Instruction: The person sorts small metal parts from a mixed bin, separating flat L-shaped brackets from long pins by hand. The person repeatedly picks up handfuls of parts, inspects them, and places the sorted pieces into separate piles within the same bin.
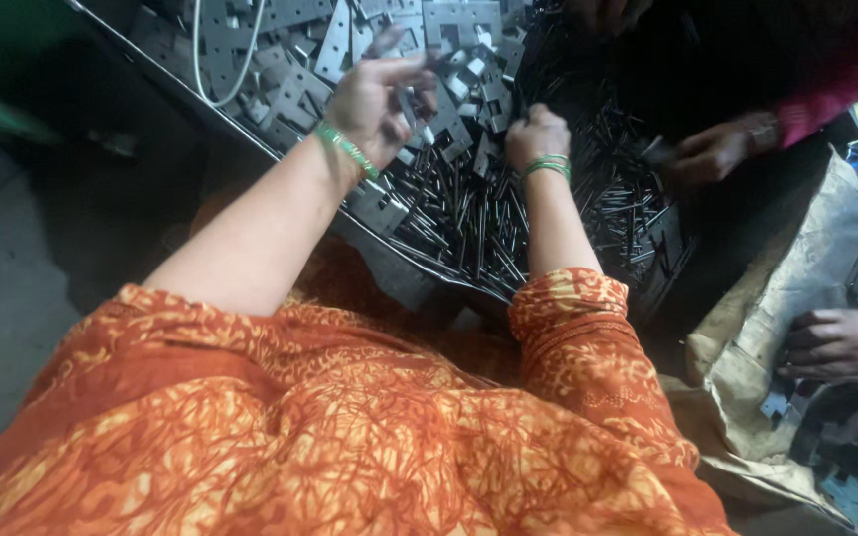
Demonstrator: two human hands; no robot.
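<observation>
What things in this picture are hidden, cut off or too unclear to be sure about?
- Head view: whether the left hand grips a metal piece; its fingers are blurred.
- Head view: what the right hand picks from the thin dark pins; the fingers curl away from the camera.
- Head view: the flat metal plates run past the top edge.
- Head view: inside the sack, shadow and a co-worker's hand cover it.

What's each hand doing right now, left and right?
Left hand: raised over the tray, fingers pinched on a small metal piece.
Right hand: curled down into the thin metal pins; whether it grips any cannot be told.
</observation>
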